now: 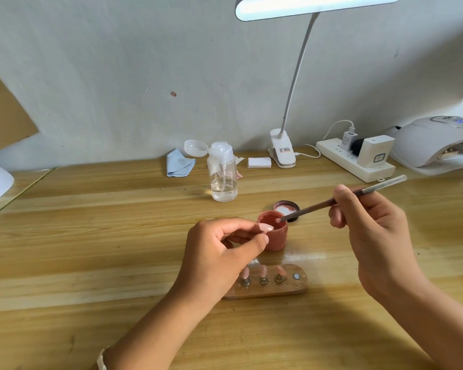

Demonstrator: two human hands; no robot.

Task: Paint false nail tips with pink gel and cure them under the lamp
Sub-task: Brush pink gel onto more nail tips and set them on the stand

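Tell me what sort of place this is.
Likely a home nail-art workspace: a curing lamp at the right edge, an open pot of pink gel, and a wooden holder carrying painted nail tips.

One view only, head-worn and wide-angle, looking forward and down across the table [91, 263] toward the wall [118, 62] behind it. Near field: left hand [219, 252] and right hand [372, 231] close under the lens, arms entering from the bottom edge.

left hand [225, 249] — pinches nail tip [266, 227], thumb and forefinger | right hand [372, 225] — raised, holds brush [313, 208] pen-style
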